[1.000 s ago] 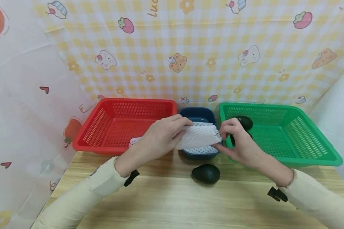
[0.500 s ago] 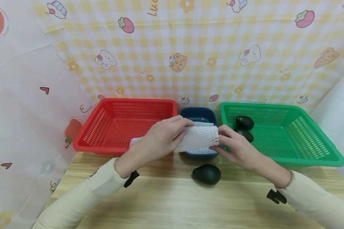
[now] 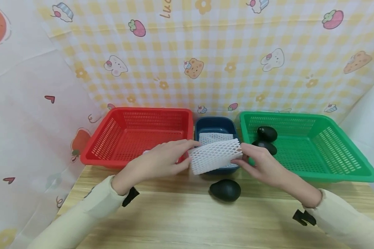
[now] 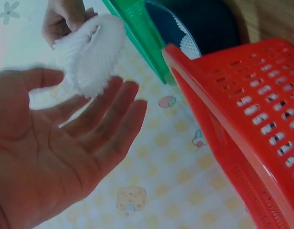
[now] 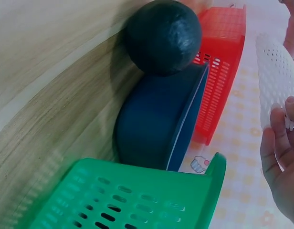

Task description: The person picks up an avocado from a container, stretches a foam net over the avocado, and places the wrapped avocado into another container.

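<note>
A white foam mesh sleeve (image 3: 216,155) is held up over the dark blue bin (image 3: 216,121). My right hand (image 3: 263,162) pinches its right end between thumb and fingers. At the sleeve's left end is my left hand (image 3: 162,159); in the left wrist view that left hand (image 4: 66,129) has its fingers spread and relaxed, close to the sleeve (image 4: 92,57). Whether they touch it I cannot tell. More white mesh sleeves (image 3: 213,137) lie in the blue bin. A dark avocado (image 3: 225,190) rests on the table in front of it.
On the left stands a red basket (image 3: 149,112), with some white mesh partly hidden behind my left hand. To the right, a green basket (image 3: 318,119) holds two avocados (image 3: 267,134) near its left side. A patterned cloth (image 3: 227,45) hangs behind.
My left hand has loosened from the sleeve and moved slightly left and down. The sleeve's left end now hangs lower and shows more. My right hand keeps its pinch and has shifted slightly.
</note>
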`<state>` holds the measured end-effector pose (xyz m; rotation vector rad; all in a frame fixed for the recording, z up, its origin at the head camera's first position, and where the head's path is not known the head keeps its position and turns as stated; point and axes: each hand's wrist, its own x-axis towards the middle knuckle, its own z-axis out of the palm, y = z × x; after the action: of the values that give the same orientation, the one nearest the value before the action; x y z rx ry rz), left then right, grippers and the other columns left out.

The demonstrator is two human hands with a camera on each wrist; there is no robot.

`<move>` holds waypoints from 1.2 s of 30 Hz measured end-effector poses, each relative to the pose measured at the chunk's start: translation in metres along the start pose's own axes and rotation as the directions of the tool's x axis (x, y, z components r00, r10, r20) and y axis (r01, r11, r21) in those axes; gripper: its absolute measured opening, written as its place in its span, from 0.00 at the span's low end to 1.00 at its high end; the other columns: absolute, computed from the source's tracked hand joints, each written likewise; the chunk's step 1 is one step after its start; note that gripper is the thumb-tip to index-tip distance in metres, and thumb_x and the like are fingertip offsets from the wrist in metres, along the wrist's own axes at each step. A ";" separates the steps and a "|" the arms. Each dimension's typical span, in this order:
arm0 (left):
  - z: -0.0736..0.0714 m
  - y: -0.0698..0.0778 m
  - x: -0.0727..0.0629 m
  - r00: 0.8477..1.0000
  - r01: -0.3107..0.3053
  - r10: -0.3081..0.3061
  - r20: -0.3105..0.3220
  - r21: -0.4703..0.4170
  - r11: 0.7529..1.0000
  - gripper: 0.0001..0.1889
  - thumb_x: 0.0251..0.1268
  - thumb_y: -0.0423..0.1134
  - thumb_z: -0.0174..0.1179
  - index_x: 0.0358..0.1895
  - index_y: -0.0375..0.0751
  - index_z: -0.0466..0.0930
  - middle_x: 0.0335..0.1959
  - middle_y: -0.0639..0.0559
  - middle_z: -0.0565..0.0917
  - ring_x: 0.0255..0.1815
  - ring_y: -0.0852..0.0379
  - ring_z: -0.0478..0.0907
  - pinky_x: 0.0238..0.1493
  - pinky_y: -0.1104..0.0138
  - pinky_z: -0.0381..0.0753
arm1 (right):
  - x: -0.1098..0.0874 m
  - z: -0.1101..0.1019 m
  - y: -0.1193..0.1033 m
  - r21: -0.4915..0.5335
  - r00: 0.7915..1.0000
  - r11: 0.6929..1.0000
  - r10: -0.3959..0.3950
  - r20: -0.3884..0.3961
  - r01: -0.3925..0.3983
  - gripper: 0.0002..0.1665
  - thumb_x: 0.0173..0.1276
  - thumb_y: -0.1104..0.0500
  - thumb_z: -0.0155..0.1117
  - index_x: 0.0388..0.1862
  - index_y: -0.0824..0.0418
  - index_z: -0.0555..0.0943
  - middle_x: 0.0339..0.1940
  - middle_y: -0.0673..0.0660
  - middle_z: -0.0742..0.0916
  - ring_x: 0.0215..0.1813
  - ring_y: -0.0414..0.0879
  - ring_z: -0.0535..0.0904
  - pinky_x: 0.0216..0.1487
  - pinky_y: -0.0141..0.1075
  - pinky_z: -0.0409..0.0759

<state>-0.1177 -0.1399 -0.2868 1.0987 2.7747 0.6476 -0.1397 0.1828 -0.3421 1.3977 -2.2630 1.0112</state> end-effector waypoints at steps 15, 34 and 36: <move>-0.004 -0.019 0.004 0.950 -0.030 -0.009 -0.313 -0.120 0.992 0.13 0.60 0.34 0.74 0.48 0.42 0.86 0.42 0.53 0.86 0.36 0.61 0.82 0.38 0.62 0.86 | 0.003 0.004 -0.011 0.112 0.998 0.991 0.065 0.020 -0.067 0.26 0.59 0.74 0.75 0.50 0.53 0.80 0.41 0.44 0.83 0.31 0.36 0.74 0.28 0.27 0.74; -0.014 -0.034 0.002 0.862 -0.077 0.014 -0.507 -0.103 0.992 0.06 0.65 0.34 0.69 0.43 0.41 0.87 0.39 0.55 0.86 0.35 0.61 0.81 0.35 0.59 0.86 | -0.004 0.015 -0.036 0.297 0.992 0.955 -0.025 0.122 -0.012 0.16 0.65 0.71 0.71 0.40 0.52 0.77 0.34 0.45 0.78 0.36 0.38 0.75 0.34 0.30 0.77; -0.013 -0.034 0.002 0.863 -0.076 0.014 -0.506 -0.102 0.992 0.06 0.65 0.34 0.69 0.44 0.41 0.87 0.40 0.55 0.86 0.36 0.61 0.81 0.35 0.60 0.85 | -0.006 0.016 -0.040 0.315 0.989 0.949 -0.062 0.136 0.016 0.14 0.67 0.69 0.71 0.41 0.53 0.77 0.35 0.45 0.79 0.37 0.38 0.74 0.35 0.29 0.77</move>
<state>-0.1443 -0.1654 -0.2886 1.1014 3.0761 1.2554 -0.1003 0.1638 -0.3405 1.6846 -2.2347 1.3446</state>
